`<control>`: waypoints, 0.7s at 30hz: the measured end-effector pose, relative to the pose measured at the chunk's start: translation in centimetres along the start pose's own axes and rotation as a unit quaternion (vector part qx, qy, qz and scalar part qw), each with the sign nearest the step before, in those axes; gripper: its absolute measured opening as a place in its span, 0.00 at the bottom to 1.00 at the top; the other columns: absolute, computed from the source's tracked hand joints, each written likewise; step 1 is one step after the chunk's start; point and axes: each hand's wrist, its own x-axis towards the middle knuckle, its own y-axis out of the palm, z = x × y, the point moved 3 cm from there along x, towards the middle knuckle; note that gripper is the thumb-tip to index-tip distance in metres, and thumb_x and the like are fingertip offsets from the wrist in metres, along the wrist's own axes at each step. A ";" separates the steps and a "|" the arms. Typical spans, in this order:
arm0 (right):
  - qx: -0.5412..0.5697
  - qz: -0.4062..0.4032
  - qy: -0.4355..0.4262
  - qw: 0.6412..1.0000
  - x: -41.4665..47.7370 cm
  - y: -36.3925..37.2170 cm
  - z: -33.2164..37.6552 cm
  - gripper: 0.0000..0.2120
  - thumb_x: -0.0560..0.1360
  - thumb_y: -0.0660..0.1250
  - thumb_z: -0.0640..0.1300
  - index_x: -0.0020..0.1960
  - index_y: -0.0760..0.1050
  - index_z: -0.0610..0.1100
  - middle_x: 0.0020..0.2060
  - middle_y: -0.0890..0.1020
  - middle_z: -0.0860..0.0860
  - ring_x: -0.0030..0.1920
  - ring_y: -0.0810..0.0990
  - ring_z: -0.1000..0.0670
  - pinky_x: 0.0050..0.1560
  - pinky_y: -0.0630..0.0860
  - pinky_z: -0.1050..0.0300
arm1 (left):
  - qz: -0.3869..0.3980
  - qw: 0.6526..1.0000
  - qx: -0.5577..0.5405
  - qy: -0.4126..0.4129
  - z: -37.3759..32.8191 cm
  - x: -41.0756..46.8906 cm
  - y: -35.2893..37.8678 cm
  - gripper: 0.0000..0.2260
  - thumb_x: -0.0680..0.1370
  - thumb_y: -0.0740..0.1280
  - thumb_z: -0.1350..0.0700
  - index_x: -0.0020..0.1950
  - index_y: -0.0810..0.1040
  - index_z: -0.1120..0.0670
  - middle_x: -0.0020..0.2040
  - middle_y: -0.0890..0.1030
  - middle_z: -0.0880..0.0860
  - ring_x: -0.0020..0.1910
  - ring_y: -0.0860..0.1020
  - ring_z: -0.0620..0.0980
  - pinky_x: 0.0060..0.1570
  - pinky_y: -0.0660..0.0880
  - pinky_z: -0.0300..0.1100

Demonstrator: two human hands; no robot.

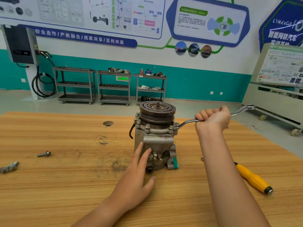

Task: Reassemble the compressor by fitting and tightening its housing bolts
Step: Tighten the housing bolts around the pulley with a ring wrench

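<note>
**Compressor upright on the worktop, wrench on a housing bolt**

Compressor (pixel 155 138) stands upright in the centre of the frame, on the wooden worktop (pixel 65 185). Its grooved pulley (pixel 157 109) is at the top. Several bolts sit around the flange under the pulley.

The right hand (pixel 213 117) is clenched around the handle of a bent metal wrench (pixel 188 121), at the right of the compressor. The near end of the wrench sits on a bolt (pixel 175 126) at the right side of the flange. The far end sticks out past the fist toward the right edge of the frame.

The left hand (pixel 136 176) is released. Its fingers are straight and lie flat against the lower left side of the compressor body, and the thumb points toward the base.

A loose bolt (pixel 44 154) lies on the worktop at the left, well apart from the compressor. Some small metal parts (pixel 9 167) lie near the left edge of the frame. A screwdriver with a yellow handle (pixel 252 178) lies at the right, partly hidden behind the right forearm. A round hole (pixel 108 123) is in the worktop behind and left of the compressor.

Three grey carts (pixel 75 84) stand against the wall in the upper part of the frame.
</note>
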 end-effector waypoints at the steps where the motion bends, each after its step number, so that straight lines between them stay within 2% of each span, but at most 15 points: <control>1: 0.011 -0.003 0.014 1.000 0.3 -0.2 -0.1 0.19 0.81 0.51 0.45 0.31 0.53 0.47 0.19 0.55 0.54 0.19 0.52 0.53 0.21 0.50 0.67 | 0.003 1.000 -0.005 0.000 0.1 0.0 0.0 0.33 0.78 0.61 0.46 0.75 0.42 0.41 0.62 0.23 0.26 0.68 0.46 0.33 0.64 0.55 0.31; 7: 0.080 -0.006 0.051 0.995 0.9 -0.4 -0.2 0.19 0.81 0.50 0.45 0.32 0.53 0.47 0.18 0.55 0.54 0.18 0.52 0.53 0.19 0.51 0.66 | 0.008 1.000 -0.027 -0.002 0.1 0.1 0.0 0.33 0.78 0.62 0.47 0.75 0.43 0.41 0.63 0.26 0.26 0.66 0.47 0.31 0.63 0.57 0.30; 14: 0.045 0.024 0.062 0.997 0.7 -0.7 -1.1 0.20 0.81 0.50 0.44 0.30 0.53 0.47 0.18 0.56 0.54 0.17 0.53 0.54 0.20 0.52 0.68 | 0.010 0.999 -0.035 -0.004 0.1 0.1 0.2 0.33 0.78 0.62 0.46 0.75 0.42 0.39 0.62 0.24 0.26 0.65 0.49 0.31 0.59 0.58 0.28; 17: 0.021 0.023 0.022 0.999 0.1 -1.1 -1.0 0.21 0.81 0.51 0.45 0.30 0.54 0.48 0.19 0.56 0.54 0.18 0.54 0.54 0.22 0.56 0.66 | 0.010 0.999 -0.036 -0.003 0.0 0.0 0.3 0.33 0.78 0.62 0.46 0.75 0.42 0.39 0.62 0.24 0.26 0.65 0.49 0.31 0.59 0.58 0.28; 21: -0.015 0.036 -0.088 0.995 -2.8 -2.9 -1.3 0.23 0.81 0.53 0.45 0.27 0.60 0.48 0.19 0.59 0.55 0.21 0.59 0.54 0.27 0.69 0.63 | 0.009 0.999 -0.039 -0.003 0.1 0.1 0.4 0.33 0.78 0.62 0.47 0.74 0.43 0.39 0.62 0.24 0.25 0.64 0.48 0.29 0.58 0.57 0.27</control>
